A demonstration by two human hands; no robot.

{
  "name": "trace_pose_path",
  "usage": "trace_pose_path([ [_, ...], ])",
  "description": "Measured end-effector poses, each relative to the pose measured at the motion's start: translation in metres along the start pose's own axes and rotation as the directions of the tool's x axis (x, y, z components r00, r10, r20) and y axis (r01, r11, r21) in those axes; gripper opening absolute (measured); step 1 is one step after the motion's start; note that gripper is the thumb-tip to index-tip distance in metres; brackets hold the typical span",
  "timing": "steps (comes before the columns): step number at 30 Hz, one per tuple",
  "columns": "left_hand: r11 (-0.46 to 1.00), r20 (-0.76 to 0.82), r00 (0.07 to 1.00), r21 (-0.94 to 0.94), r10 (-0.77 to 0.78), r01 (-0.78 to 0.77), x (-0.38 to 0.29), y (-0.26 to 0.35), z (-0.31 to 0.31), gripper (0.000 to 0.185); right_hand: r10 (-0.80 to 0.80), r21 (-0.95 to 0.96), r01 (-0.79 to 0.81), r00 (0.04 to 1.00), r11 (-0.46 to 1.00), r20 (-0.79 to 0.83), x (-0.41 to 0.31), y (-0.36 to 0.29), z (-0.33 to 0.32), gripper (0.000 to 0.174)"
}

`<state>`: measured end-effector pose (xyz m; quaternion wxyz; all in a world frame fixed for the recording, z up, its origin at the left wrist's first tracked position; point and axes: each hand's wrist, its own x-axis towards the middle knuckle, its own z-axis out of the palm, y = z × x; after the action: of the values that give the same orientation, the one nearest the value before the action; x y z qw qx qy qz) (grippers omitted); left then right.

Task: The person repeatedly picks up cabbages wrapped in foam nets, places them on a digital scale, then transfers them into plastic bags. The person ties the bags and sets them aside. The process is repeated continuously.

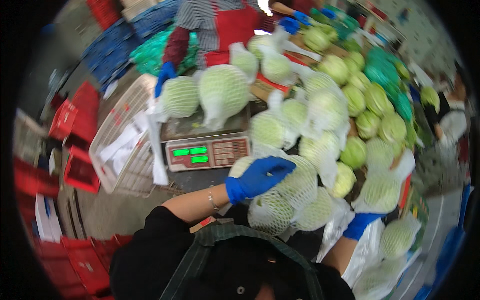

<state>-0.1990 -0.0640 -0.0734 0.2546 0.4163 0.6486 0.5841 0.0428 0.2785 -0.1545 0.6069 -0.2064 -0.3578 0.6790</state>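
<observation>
My left hand (262, 178), in a blue glove, is over a cabbage in a white foam net (300, 183), its fingertips at the cabbage's upper left side. Whether it grips the net cannot be seen. Below it sit another netted cabbage (270, 210) and a third one (315, 210). At the right, my right hand (362, 225), gloved too, is against the underside of a netted cabbage (378, 191), supporting it. Its fingers are mostly hidden by that cabbage. Clear plastic film (335, 219) hangs beside the right wrist.
A digital scale (230, 152) with lit displays bears netted cabbages (224, 90). Across from me, a co-worker's gloved hand (165, 77) touches one. Bare cabbages (369, 97) are piled at right. A plastic basket (98, 152) holds white netting. Red crates (80, 262) stand at left.
</observation>
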Motion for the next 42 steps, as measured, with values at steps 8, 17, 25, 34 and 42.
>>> trace_pose_path([
  [8, 0.993, 0.061, 0.994, -0.062, -0.096, 0.100, -0.060, 0.014, -0.001, 0.026, 0.033, -0.004, -0.032, 0.999, 0.999, 0.041, -0.015, 0.013, 0.011, 0.055],
  [17, 0.949, -0.061, 0.986, -0.287, -0.155, 0.131, -0.137, -0.006, -0.010, 0.024, 0.064, -0.051, -0.062, 0.997, 0.997, 0.042, -0.037, 0.016, 0.011, 0.054],
  [25, 0.944, -0.066, 0.979, -0.284, -0.193, 0.167, -0.158, -0.010, -0.015, 0.024, 0.086, -0.076, -0.083, 0.996, 0.994, 0.032, -0.043, 0.013, 0.006, 0.054],
  [34, 0.905, -0.113, 0.928, -0.287, -0.356, 0.312, -0.171, -0.017, -0.043, 0.023, 0.123, -0.072, -0.122, 0.992, 0.990, 0.019, -0.040, 0.009, 0.004, 0.053],
  [42, 0.951, -0.265, 0.917, -0.173, -0.297, 0.257, -0.168, -0.024, -0.061, 0.021, 0.367, -0.057, -0.372, 0.927, 0.927, -0.078, -0.018, 0.013, -0.025, 0.052],
])
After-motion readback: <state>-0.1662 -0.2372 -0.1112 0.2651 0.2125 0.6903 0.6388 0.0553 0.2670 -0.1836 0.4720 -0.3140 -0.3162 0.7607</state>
